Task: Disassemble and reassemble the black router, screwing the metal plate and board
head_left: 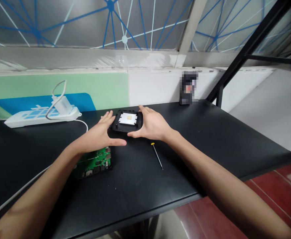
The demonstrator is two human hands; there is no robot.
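Note:
My right hand (152,124) grips the right side of a black plastic casing half (119,127), thumb at its near edge and fingers at its far edge. Inside the casing lies a silvery-white metal plate (125,118) with a small yellowish square on it. On the casing's left, my left hand (102,132) is open, thumb stretched away from the fingers; its fingertips are at the casing's left edge, and I cannot tell whether they touch. Below my left hand sits a green circuit board (98,160) in a black frame, partly hidden by the hand and forearm.
A small screwdriver (157,157) with a yellow end lies right of the board. At the back left, a white power strip (43,116) holds a plugged-in charger (63,105), whose white cable (18,192) runs along the left. A dark pixelated object (187,89) leans against the back wall.

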